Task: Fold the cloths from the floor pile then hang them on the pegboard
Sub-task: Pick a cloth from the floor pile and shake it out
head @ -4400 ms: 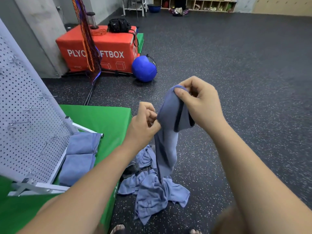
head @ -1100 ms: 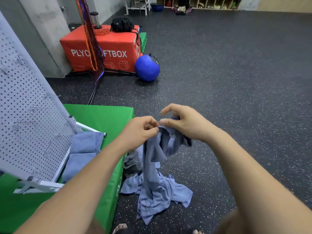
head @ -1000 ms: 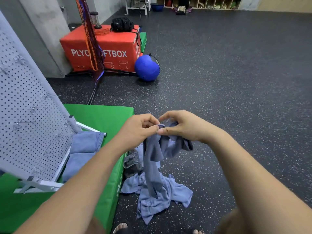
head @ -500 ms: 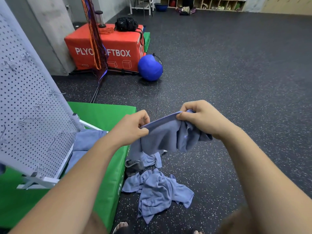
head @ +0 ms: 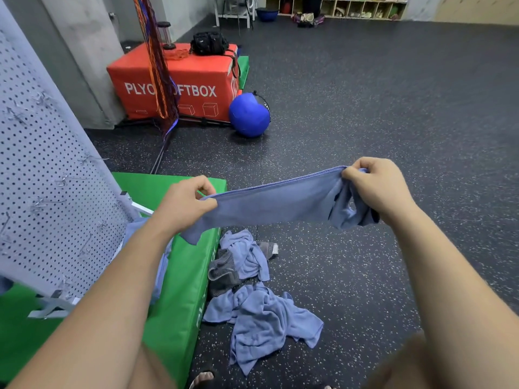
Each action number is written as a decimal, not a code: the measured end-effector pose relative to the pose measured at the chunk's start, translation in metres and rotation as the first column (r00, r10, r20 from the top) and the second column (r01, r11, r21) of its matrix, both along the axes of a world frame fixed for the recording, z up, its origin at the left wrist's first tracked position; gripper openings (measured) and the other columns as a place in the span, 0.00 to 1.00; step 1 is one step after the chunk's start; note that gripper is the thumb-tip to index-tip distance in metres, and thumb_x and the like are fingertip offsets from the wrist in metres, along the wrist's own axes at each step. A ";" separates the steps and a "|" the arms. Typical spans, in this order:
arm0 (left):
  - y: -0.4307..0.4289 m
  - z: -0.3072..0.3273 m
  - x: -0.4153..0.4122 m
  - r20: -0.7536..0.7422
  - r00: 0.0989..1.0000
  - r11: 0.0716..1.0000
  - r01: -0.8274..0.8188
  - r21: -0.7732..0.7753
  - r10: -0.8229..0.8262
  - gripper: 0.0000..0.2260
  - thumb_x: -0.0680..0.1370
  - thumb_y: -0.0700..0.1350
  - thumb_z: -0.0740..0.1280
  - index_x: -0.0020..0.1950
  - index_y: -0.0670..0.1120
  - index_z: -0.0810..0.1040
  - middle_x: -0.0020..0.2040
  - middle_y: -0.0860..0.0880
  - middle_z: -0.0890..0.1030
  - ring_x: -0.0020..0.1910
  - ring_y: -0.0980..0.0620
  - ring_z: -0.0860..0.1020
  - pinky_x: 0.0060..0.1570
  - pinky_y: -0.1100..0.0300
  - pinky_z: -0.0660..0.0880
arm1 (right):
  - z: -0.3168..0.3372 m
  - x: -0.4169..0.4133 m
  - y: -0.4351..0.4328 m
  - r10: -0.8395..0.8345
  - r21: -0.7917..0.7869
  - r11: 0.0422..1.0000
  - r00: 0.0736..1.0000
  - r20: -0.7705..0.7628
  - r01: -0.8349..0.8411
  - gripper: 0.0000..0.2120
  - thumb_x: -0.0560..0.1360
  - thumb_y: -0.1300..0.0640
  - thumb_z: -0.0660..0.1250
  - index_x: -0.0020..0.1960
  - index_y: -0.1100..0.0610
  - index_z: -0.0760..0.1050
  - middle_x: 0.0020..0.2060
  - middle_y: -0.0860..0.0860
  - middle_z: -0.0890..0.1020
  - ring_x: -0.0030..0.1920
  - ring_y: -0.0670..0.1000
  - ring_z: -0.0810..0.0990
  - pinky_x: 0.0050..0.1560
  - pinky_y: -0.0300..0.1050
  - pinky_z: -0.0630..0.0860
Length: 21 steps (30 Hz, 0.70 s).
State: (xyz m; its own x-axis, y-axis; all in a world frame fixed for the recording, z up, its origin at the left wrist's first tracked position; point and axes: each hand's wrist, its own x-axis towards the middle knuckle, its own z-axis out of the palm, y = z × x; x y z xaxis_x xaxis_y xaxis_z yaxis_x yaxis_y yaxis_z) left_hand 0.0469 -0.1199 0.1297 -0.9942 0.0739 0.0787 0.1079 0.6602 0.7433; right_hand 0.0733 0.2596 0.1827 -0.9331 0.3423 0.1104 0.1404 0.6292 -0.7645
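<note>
Cloth [head: 276, 203] hem taut between left hand [head: 184, 202] and right hand [head: 375, 186]

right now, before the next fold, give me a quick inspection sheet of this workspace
surface: dark speckled floor; green mat at left
job's things: blue cloth stretched in the air between both hands; floor pile crumpled beside the mat; pegboard leaning on the mat, metal hooks in it
clutter: red box with a black bag on top; blue ball beside it
grippers: left hand pinches one end of the cloth; right hand grips the bunched other end
cables: no power cables seen; orange and purple cords hang in front of the box
surroundings: concrete column; shelves along the far wall
</note>
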 end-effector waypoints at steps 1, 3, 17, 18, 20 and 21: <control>0.000 -0.001 0.000 0.016 1.000 1.000 -0.011 -0.022 0.012 0.04 0.73 0.39 0.71 0.43 0.48 0.81 0.33 0.52 0.83 0.29 0.56 0.72 0.26 0.65 0.66 | -0.003 -0.001 0.001 -0.009 0.009 1.000 1.000 0.016 0.009 0.09 0.74 0.53 0.67 0.40 0.58 0.79 0.29 0.48 0.79 0.33 0.51 0.76 0.37 0.45 0.73; 0.001 -0.001 0.000 0.051 0.999 0.999 -0.016 -0.050 0.019 0.07 0.74 0.38 0.71 0.45 0.49 0.83 0.37 0.50 0.83 0.27 0.56 0.73 0.24 0.64 0.67 | -0.008 -0.003 0.003 -0.022 0.033 0.999 0.999 0.042 0.021 0.09 0.74 0.53 0.66 0.40 0.57 0.78 0.30 0.50 0.80 0.34 0.54 0.77 0.36 0.45 0.74; 0.046 0.000 0.018 0.222 0.952 0.953 0.149 0.264 -0.211 0.07 0.77 0.37 0.75 0.52 0.46 0.82 0.42 0.42 0.87 0.39 0.53 0.78 0.48 0.55 0.73 | -0.031 0.006 -0.057 0.336 0.168 0.921 0.936 0.108 -0.350 0.03 0.78 0.50 0.71 0.49 0.47 0.77 0.32 0.48 0.83 0.36 0.45 0.82 0.39 0.43 0.72; 0.048 -0.001 0.020 0.238 0.945 0.945 0.150 0.291 -0.223 0.08 0.77 0.37 0.76 0.52 0.47 0.82 0.42 0.41 0.87 0.40 0.52 0.77 0.48 0.53 0.72 | -0.030 0.009 -0.066 0.400 0.152 0.897 0.909 0.119 -0.414 0.05 0.78 0.49 0.73 0.48 0.48 0.78 0.31 0.48 0.83 0.33 0.43 0.80 0.37 0.41 0.71; 0.052 -0.001 0.022 0.257 0.936 0.927 0.142 0.346 -0.240 0.09 0.76 0.39 0.77 0.52 0.49 0.81 0.40 0.42 0.86 0.40 0.50 0.77 0.47 0.52 0.71 | -0.029 0.017 -0.083 0.506 0.143 0.839 0.849 0.152 -0.525 0.09 0.78 0.46 0.76 0.46 0.49 0.78 0.31 0.47 0.81 0.31 0.41 0.76 0.36 0.41 0.69; 0.053 0.000 0.024 0.261 0.934 0.920 0.137 0.368 -0.244 0.09 0.75 0.39 0.78 0.51 0.48 0.81 0.41 0.42 0.87 0.40 0.50 0.78 0.46 0.53 0.71 | -0.029 0.020 -0.091 0.552 0.122 0.810 0.816 0.173 -0.573 0.11 0.77 0.45 0.76 0.45 0.50 0.79 0.31 0.46 0.80 0.31 0.41 0.74 0.37 0.42 0.69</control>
